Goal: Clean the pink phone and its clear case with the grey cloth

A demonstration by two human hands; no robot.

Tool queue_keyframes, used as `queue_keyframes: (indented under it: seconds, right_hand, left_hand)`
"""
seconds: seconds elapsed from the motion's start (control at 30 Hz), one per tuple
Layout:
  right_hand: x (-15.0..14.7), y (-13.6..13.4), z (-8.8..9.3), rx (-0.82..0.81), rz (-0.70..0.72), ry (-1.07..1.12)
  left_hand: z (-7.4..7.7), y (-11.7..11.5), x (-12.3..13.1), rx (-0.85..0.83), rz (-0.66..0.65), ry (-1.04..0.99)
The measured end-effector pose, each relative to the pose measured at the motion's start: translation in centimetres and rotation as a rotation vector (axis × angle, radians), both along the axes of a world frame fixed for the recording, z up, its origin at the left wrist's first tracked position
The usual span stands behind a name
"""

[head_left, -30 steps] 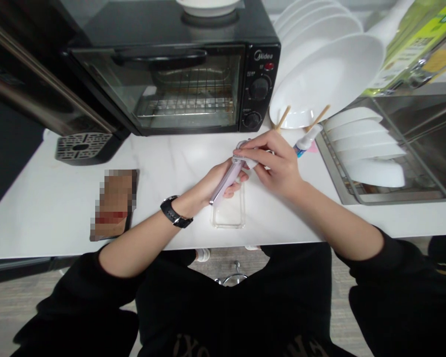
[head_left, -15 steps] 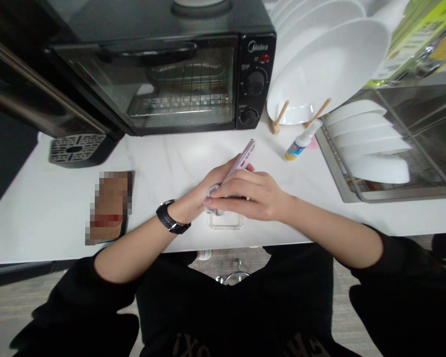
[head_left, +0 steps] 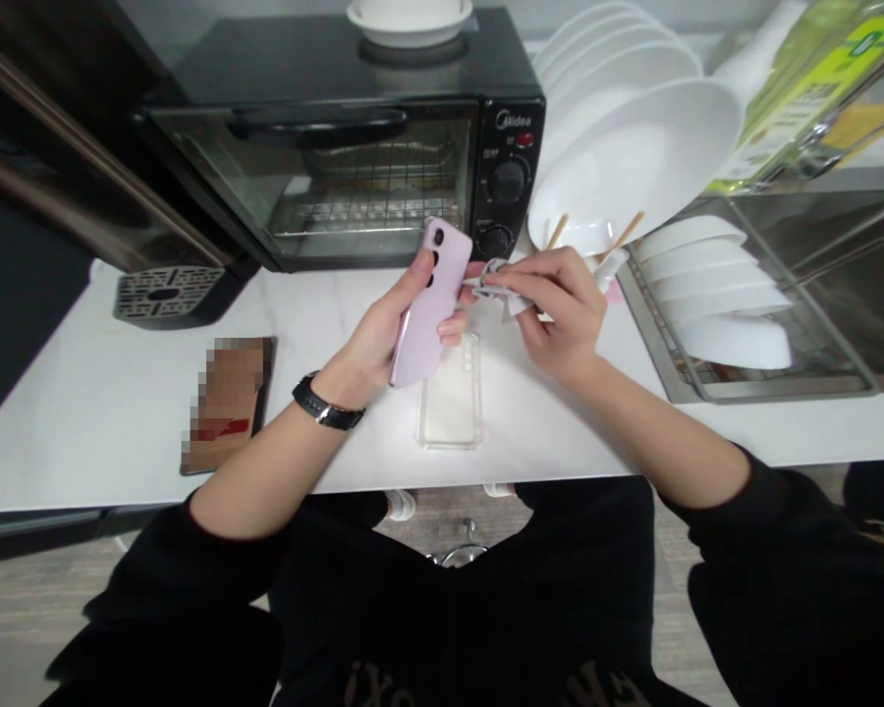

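A pale purple smartphone (head_left: 434, 304) is tilted up above the counter, its camera side facing me. My left hand (head_left: 383, 339) is closed round it, thumb near the lenses and fingertips on the right edge. Between the fingers and thumb of my right hand (head_left: 564, 309) is a crumpled grey-white cloth (head_left: 507, 293), just right of the phone. Below the phone a clear phone case (head_left: 451, 407) lies on the white counter, its upper part partly covered. A white spray bottle (head_left: 610, 267) stands behind my right hand, which hides most of it.
A black toaster oven (head_left: 324, 177) stands at the back. To its right are white plates (head_left: 634, 157) in a wooden rack and bowls (head_left: 737, 334) in a metal basket beside the sink. A dark-edged flat device (head_left: 228, 407) lies at left, near a drip tray (head_left: 166, 295).
My right hand with the cloth has moved right and up, off the phone. My left hand has turned the phone from edge-on to show its back; more of the case shows.
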State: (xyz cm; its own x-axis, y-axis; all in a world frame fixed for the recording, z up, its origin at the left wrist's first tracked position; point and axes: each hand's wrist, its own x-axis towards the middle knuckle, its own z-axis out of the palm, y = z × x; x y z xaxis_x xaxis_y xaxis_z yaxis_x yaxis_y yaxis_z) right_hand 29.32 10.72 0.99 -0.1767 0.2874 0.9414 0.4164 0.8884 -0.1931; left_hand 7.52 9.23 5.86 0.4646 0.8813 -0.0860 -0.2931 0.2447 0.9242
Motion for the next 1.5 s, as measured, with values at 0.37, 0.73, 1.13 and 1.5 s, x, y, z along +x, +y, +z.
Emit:
queue_keyframes:
  seconds: [0.37, 0.73, 1.13, 1.5]
  right_hand:
    - [-0.3, -0.8, 0.6, -0.034, -0.021, 0.164]
    - [-1.0, -1.4, 0.6, -0.004, -0.015, 0.096]
    - [-4.3, -4.3, 0.9, 0.078, 0.223, -0.011]
    - [-1.2, -2.7, 2.2, 0.220, -0.127, 0.194]
  left_hand:
    - [0.2, 0.3, -1.2, 0.742, 0.251, 0.415]
    - [-2.9, 0.7, -0.2, 1.329, 0.165, 0.650]
    - [-2.0, 0.0, -0.4, 1.159, 0.150, 0.535]
    - [-2.2, 0.1, -0.1, 1.172, 0.215, 0.682]
